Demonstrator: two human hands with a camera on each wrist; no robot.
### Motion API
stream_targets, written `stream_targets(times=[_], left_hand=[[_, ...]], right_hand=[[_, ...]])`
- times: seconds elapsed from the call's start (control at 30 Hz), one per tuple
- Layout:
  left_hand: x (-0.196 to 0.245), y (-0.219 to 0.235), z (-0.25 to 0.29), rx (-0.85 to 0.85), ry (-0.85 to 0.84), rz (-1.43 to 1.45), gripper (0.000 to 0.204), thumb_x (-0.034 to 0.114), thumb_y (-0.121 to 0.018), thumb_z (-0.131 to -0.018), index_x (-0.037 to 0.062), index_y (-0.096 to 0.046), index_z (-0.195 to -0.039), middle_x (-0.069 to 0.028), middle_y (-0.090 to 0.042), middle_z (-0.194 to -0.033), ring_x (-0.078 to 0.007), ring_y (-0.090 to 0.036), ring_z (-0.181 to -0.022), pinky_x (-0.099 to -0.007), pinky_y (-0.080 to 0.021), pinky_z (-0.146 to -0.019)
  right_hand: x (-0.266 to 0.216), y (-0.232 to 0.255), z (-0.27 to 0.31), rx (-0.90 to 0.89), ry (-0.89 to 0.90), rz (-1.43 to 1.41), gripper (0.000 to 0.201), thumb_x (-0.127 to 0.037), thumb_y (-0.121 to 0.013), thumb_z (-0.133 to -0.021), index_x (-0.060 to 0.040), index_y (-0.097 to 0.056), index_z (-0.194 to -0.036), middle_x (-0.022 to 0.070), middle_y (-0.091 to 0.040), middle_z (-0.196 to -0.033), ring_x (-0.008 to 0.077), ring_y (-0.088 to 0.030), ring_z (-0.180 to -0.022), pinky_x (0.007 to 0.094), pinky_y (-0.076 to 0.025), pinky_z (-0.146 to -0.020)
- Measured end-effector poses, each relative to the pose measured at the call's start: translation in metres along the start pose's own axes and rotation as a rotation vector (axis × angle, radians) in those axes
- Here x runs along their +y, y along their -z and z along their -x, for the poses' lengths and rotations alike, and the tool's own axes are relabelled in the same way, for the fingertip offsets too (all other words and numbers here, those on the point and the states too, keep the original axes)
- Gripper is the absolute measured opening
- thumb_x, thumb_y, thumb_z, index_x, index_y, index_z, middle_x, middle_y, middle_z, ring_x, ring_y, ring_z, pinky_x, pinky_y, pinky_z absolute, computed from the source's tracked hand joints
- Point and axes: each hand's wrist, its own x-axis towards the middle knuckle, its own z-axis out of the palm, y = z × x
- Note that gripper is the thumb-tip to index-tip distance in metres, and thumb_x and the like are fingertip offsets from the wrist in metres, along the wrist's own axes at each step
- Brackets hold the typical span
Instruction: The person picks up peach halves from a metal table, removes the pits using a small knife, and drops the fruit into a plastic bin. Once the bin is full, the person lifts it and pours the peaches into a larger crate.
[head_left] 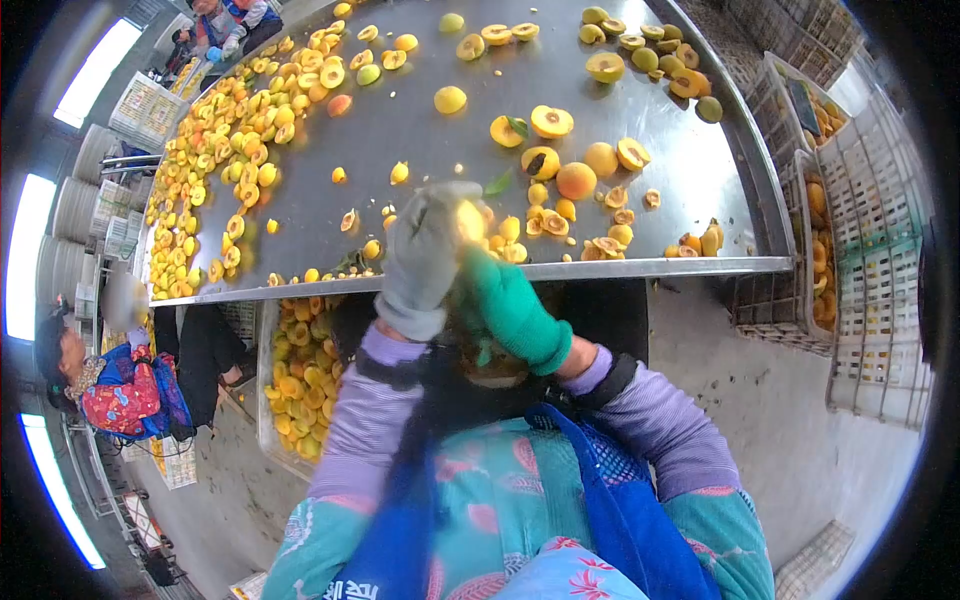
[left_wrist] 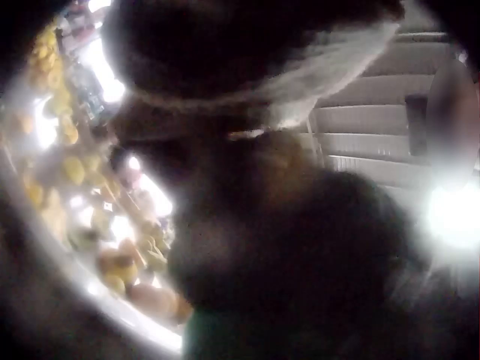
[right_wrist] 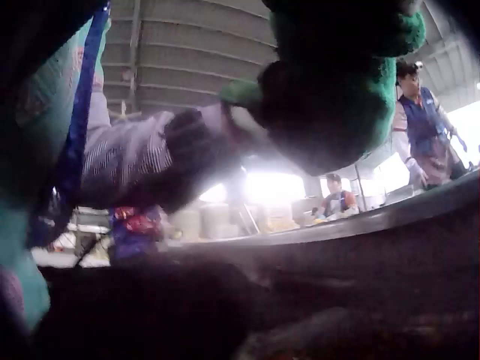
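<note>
In the head view, the left hand [head_left: 420,262], in a grey glove, holds a bright yellow fruit [head_left: 470,221] over the table's near edge. The right hand [head_left: 515,312], in a green glove, meets it from below and to the right, its fingertips at the fruit. Blur hides the fingertips and whatever lies between the palms. The right wrist view shows the green-gloved right hand [right_wrist: 337,105] with curled fingers; what they enclose is hidden. Dark and blurred, the left wrist view shows part of the pale left glove [left_wrist: 337,71].
Halved and whole fruits [head_left: 577,181] lie on the metal table [head_left: 400,110], with a dense pile [head_left: 250,130] at left. A crate of fruit [head_left: 305,385] stands below the near edge at left; more crates [head_left: 870,250] are at right. Other people [head_left: 125,385] are around the table.
</note>
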Motion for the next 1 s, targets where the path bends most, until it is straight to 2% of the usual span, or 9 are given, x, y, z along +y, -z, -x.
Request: stream_targets(times=[0.07,0.2,0.27,0.4,0.57,0.67,0.73,0.87,1.0], left_hand=[[0.005,0.018,-0.008,-0.225,-0.252,-0.290,0.026,0.018,-0.044,-0.098,0.0053,-0.067,-0.097,-0.0054,-0.069,-0.087,-0.0142,-0.063,-0.077,-0.0278,-0.050,-0.067],[0.000,0.011,-0.003,-0.115,0.213,-0.078,0.025,0.017,-0.044,-0.096,0.0058,-0.066,-0.100,-0.0030,-0.070,-0.093,-0.0182,-0.065,-0.078,-0.0305,-0.052,-0.068],[-0.024,0.016,0.004,-0.339,0.025,-0.317,0.031,0.024,-0.046,-0.093,0.0055,-0.056,-0.116,-0.0064,-0.060,-0.113,-0.0207,-0.057,-0.096,-0.0329,-0.046,-0.084],[-0.114,-0.011,0.041,-0.203,0.133,1.067,0.082,0.047,-0.061,-0.080,0.0059,-0.028,-0.143,-0.0105,-0.032,-0.147,-0.0246,-0.034,-0.133,-0.0382,-0.028,-0.113],[-0.104,0.011,0.005,-0.431,0.215,0.148,0.042,0.016,-0.052,-0.088,0.0047,-0.048,-0.127,-0.0107,-0.055,-0.121,-0.0211,-0.054,-0.111,-0.0307,-0.045,-0.094],[-0.063,0.019,-0.001,-0.443,-0.308,-0.762,0.032,0.004,-0.049,-0.085,0.0018,-0.060,-0.116,-0.0130,-0.066,-0.102,-0.0240,-0.064,-0.093,-0.0337,-0.051,-0.081],[-0.051,0.028,0.004,-0.445,-0.370,-0.846,0.037,0.006,-0.050,-0.083,0.0072,-0.059,-0.119,-0.0087,-0.064,-0.104,-0.0234,-0.061,-0.094,-0.0333,-0.049,-0.079],[-0.032,0.045,0.013,-0.464,-0.353,-0.656,0.041,0.006,-0.052,-0.082,0.0091,-0.057,-0.122,-0.0085,-0.063,-0.109,-0.0263,-0.059,-0.097,-0.0346,-0.047,-0.084],[-0.098,0.030,0.032,-0.252,-0.372,-0.726,0.042,0.006,-0.053,-0.081,0.0084,-0.056,-0.123,-0.0095,-0.062,-0.117,-0.0245,-0.058,-0.105,-0.0349,-0.046,-0.089]], right_hand=[[-0.021,-0.003,-0.003,-0.013,-0.326,-0.272,0.047,-0.043,-0.036,-0.099,-0.0018,-0.055,-0.086,0.0034,-0.049,-0.059,0.0150,-0.048,-0.042,0.0297,-0.040,-0.036],[-0.048,-0.010,-0.006,-0.053,-0.855,-0.903,0.051,-0.049,-0.034,-0.098,-0.0106,-0.052,-0.071,0.0015,-0.048,-0.053,0.0122,-0.041,-0.034,0.0264,-0.035,-0.030],[-0.034,-0.005,0.012,-0.084,-0.729,-0.748,0.051,-0.049,-0.035,-0.099,-0.0118,-0.051,-0.069,-0.0009,-0.047,-0.053,0.0100,-0.043,-0.038,0.0253,-0.035,-0.033],[-0.021,-0.022,0.004,0.073,-0.517,-0.373,0.053,-0.052,-0.034,-0.099,-0.0127,-0.049,-0.067,-0.0019,-0.046,-0.055,0.0108,-0.044,-0.040,0.0265,-0.035,-0.034],[0.004,-0.018,0.005,-0.084,-0.395,-0.180,0.047,-0.049,-0.035,-0.099,-0.0135,-0.051,-0.073,-0.0024,-0.044,-0.054,0.0105,-0.042,-0.042,0.0250,-0.036,-0.040],[-0.018,-0.014,0.005,-0.152,-0.716,-0.678,0.047,-0.053,-0.035,-0.098,-0.0141,-0.053,-0.077,-0.0034,-0.041,-0.052,0.0106,-0.037,-0.041,0.0251,-0.033,-0.039],[-0.032,-0.009,0.002,-0.165,-1.093,-1.428,0.049,-0.056,-0.036,-0.097,-0.0146,-0.054,-0.078,-0.0047,-0.038,-0.052,0.0103,-0.034,-0.040,0.0257,-0.031,-0.038],[-0.040,-0.025,0.007,-0.147,-0.967,-0.753,0.050,-0.061,-0.037,-0.094,-0.0169,-0.051,-0.074,-0.0085,-0.034,-0.051,0.0089,-0.033,-0.041,0.0252,-0.028,-0.040],[-0.035,-0.020,0.009,-0.296,-1.147,-1.388,0.050,-0.060,-0.036,-0.095,-0.0172,-0.049,-0.071,-0.0072,-0.035,-0.050,0.0101,-0.032,-0.039,0.0263,-0.027,-0.037]])
